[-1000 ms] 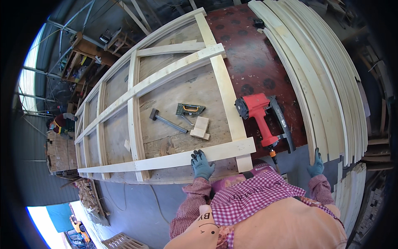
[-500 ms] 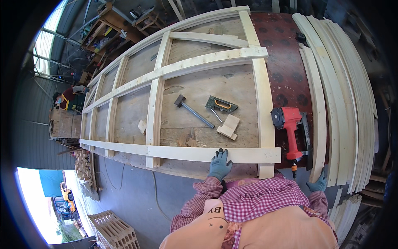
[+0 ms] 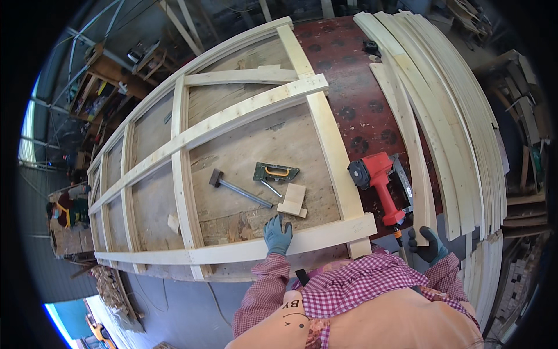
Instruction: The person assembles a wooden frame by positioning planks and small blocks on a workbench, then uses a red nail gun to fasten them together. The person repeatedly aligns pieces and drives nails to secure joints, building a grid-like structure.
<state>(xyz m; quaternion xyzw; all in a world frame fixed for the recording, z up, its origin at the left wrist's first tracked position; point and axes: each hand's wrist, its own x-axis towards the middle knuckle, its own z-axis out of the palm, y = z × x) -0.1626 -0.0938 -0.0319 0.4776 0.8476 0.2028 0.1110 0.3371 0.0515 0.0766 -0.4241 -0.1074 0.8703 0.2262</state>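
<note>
My left hand (image 3: pixel 278 235), in a blue-grey work glove, rests over the near rail (image 3: pixel 232 252) of a pale timber frame, its fingers stretched past the inner edge. At the right, my gloved right hand (image 3: pixel 428 244) grips the near end of a wooden board (image 3: pixel 417 163), thumb on one side. That board lies slanted, partly over another plank (image 3: pixel 392 87). Between my hands, a red nail gun (image 3: pixel 381 189) with an air hose fitting lies on the red-brown tabletop (image 3: pixel 349 81). Inside the frame are a hammer (image 3: pixel 241 189), a green hand saw (image 3: pixel 276 172) and wood blocks (image 3: pixel 293 200).
Long planks (image 3: pixel 459 116) are stacked along the right side. A small black tool (image 3: pixel 371 46) sits at the table's far end. Crossbars (image 3: pixel 180 157) divide the frame. Another person (image 3: pixel 70 209) is at the far left. A hose (image 3: pixel 215 302) runs on the floor.
My view has turned right. My right hand has closed around the board's near end and swung it left, away from the plank beneath. My left hand has slid slightly further over the rail.
</note>
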